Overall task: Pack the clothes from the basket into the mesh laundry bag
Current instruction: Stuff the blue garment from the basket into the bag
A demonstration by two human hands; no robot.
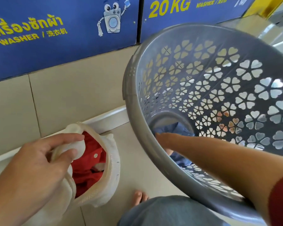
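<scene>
Red clothes (pixel 88 173) already sit in the bag (pixel 113 176), so part of the job is done, but you are not finished: a blue garment (pixel 178 129) lies at the bottom of the basket (pixel 132 88), and I cannot tell whether more hides beneath it. Your left hand (pixel 36 168) holds the bag's mouth open, its fingers (pixel 67 138) and thumb pinching a bunched fold of the white rim, with the opening turned up toward you and the red load showing inside. The bag is low by the floor (pixel 137 160), left of the basket and apart from it; whether it rests there I cannot tell. The grey basket is tilted toward you, so you look down its patterned wall to the base. Your right hand (pixel 167 141) reaches deep inside, and its tip is at the blue garment; the rim and the cloth cover most of its fingers, so I cannot tell whether they are spread or closed on the fabric. By my judgement you are midway: lift the blue piece out, carry it to the open mouth, push it in beside the red, check the base for anything left, then close the bag
</scene>
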